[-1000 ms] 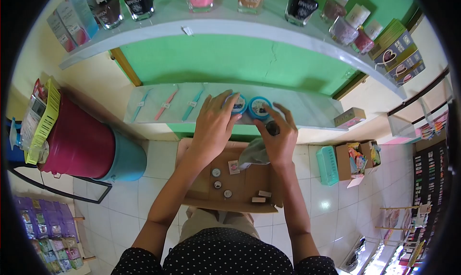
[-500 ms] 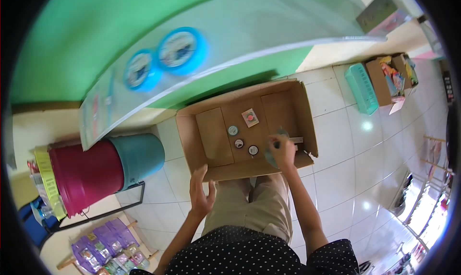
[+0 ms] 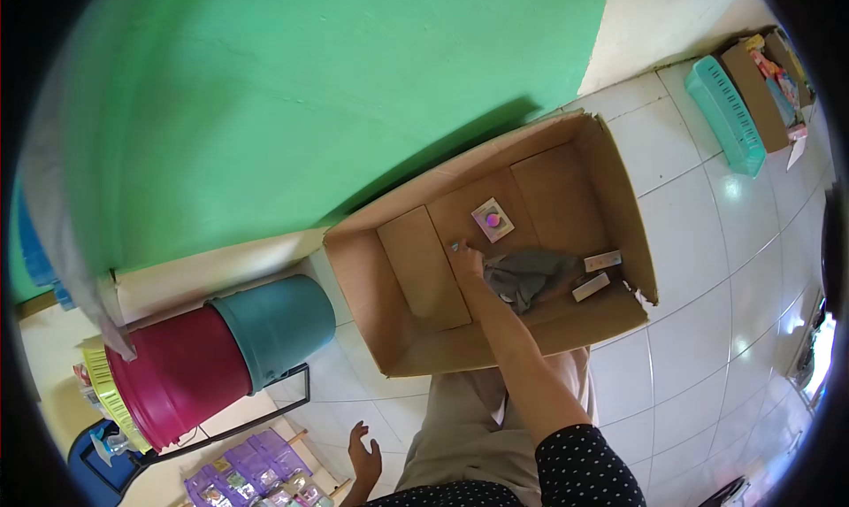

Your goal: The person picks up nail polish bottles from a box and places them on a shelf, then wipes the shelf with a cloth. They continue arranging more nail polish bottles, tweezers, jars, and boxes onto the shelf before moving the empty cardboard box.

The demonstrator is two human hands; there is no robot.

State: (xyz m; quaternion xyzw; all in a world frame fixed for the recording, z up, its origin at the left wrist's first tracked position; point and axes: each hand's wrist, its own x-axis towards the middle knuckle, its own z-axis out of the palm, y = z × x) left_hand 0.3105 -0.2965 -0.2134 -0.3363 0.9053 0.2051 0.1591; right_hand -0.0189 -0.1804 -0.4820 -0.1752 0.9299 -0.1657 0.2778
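My right hand (image 3: 469, 261) reaches down into a large cardboard box (image 3: 402, 355), its fingers closed at a small round jar (image 3: 455, 246) with a blue lid, mostly covered by the fingertips. Beside my right wrist, a crumpled grey cloth (image 3: 535, 272) lies on the box bottom. Farther in sits a small square package (image 3: 493, 219) with a shiny pink-purple circle. Two narrow pale cartons, one upper (image 3: 603, 260) and one lower (image 3: 591, 286), are at the right end. Outside the box, low and left of my legs, my left hand (image 3: 364, 449) hangs with fingers apart, holding nothing.
A green wall (image 3: 354, 91) rises behind the box. To the left lie a red bucket (image 3: 181, 374) and a teal bucket (image 3: 279, 330). A turquoise basket (image 3: 725, 118) and another carton (image 3: 756, 100) of packets stand at the upper right on white tiles (image 3: 690, 286).
My right hand has moved left to the blue-lidded jar, and the cloth now lies loose in the box. My left hand has dropped away from the box edge. The view has shifted downward.
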